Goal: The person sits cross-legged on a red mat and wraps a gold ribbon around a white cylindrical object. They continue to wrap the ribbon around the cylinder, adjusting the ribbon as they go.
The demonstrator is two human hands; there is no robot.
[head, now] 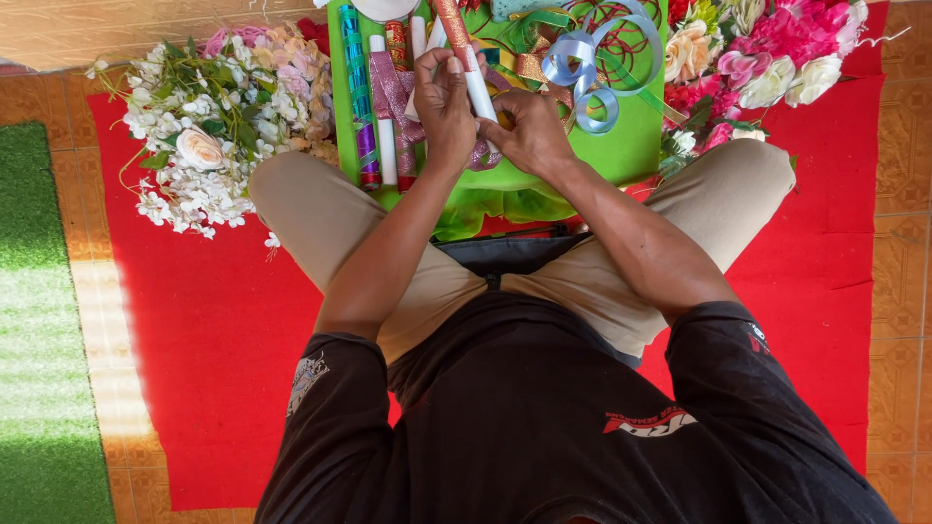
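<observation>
My left hand and my right hand meet over a green sheet spread in front of my crossed legs. Both hands grip one ribbon roll: a white tube with red-and-gold glitter ribbon wound on its far end. The left hand wraps the tube's middle from the left; the right hand holds its near end from the right. A pink ribbon strip trails under my left hand.
Several more ribbon rolls lie on the green sheet, beside curled light-blue ribbon. A white artificial flower bunch lies left, pink and cream flowers right, on a red mat. Green turf borders the far left.
</observation>
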